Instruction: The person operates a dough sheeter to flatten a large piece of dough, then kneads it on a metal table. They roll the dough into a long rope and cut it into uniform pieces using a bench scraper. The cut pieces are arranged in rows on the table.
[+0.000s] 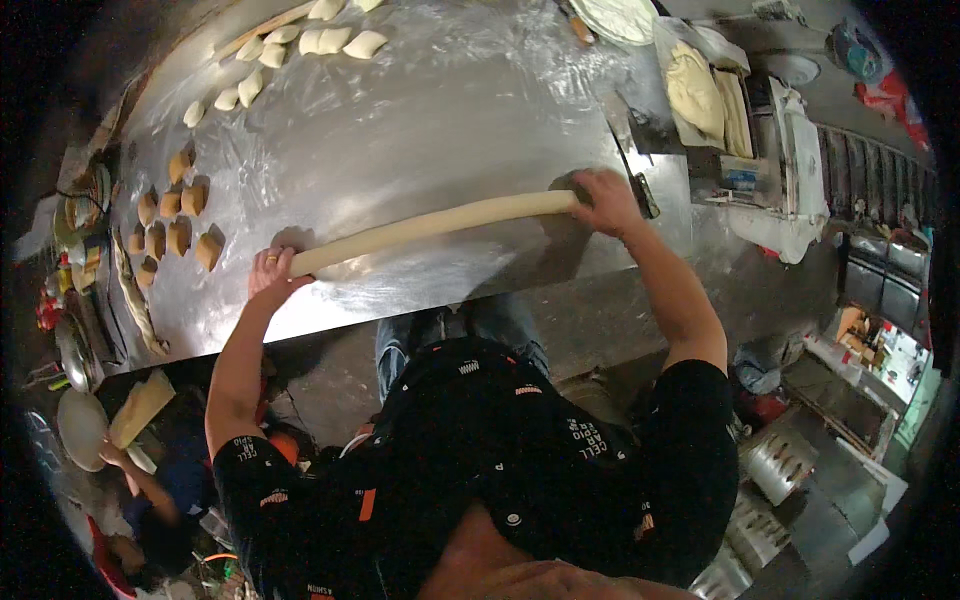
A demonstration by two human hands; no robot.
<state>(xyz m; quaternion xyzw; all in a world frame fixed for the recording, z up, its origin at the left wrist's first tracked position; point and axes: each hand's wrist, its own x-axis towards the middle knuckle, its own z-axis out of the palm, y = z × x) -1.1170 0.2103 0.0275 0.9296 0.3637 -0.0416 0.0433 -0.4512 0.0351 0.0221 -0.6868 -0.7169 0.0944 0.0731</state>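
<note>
A long, pale dough roll [440, 222] lies across the floured metal table, its right end a little farther from me than its left. My left hand [274, 274], with a ring on one finger, is closed round the left end. Round the right end, my right hand [606, 202] has its fingers curled. Just right of that hand lies a knife [640, 178] with a dark handle. Several brown dough pieces [170, 204] sit beyond my left hand, and white dough pieces [325, 41] rest at the far left.
The metal table [420, 120] has its near edge at my waist. Along its left side lies a twisted pale strip [133, 295]. A large dough mass [695, 90] sits at the far right. At the lower left another person's hand [115, 455] is beside a round pale disc [82, 430].
</note>
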